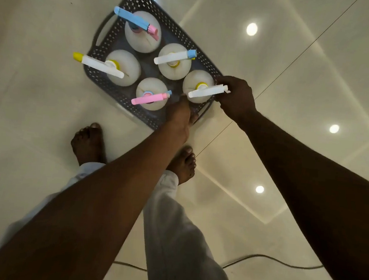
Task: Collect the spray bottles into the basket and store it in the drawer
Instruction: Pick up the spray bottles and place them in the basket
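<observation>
A grey perforated basket (183, 37) stands on the glossy floor in front of my feet. Several white spray bottles stand upright in it, with blue (131, 20), white-and-blue (175, 57), yellow-tipped (100, 65), pink (150, 99) and white (208, 91) spray heads. My right hand (236, 98) is closed on the rear end of the white spray head, at the basket's near right corner. My left hand (180, 117) reaches down to the basket's near rim beside that bottle; its fingertips are hidden behind the rim and bottle.
Pale glossy floor tiles (293, 104) reflect ceiling lights. My bare feet (89, 142) stand just behind the basket. A dark cable (269, 257) lies across the floor near the bottom of the view. No drawer is in view.
</observation>
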The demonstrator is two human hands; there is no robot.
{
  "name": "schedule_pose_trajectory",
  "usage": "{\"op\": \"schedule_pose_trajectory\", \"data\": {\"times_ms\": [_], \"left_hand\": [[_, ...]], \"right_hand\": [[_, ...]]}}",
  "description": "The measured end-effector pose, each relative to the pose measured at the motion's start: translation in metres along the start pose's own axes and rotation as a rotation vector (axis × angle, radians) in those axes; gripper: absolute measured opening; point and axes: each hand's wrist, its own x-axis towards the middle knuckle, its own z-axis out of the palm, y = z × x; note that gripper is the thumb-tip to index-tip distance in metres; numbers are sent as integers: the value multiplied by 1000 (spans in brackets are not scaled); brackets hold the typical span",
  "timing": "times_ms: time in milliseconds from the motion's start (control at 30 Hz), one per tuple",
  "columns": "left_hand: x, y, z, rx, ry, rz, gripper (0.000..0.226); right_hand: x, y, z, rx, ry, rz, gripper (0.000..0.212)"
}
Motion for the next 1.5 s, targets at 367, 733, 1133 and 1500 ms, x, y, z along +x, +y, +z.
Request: {"op": "schedule_pose_trajectory", "data": {"times_ms": [367, 733, 1133, 1500], "left_hand": [[-158, 33, -85, 264, -37, 209, 20], [-348, 152, -221, 585, -32, 585, 20], [-520, 170, -433, 182, 160, 703, 27], [-565, 55, -659, -391, 403, 616, 18]], "right_hand": [[-159, -59, 15, 498, 42, 415, 15], [-329, -262, 17, 629, 30, 190, 22], [-480, -400, 92, 373, -243, -146, 23], [-615, -448, 266, 2, -600, -304, 22]]}}
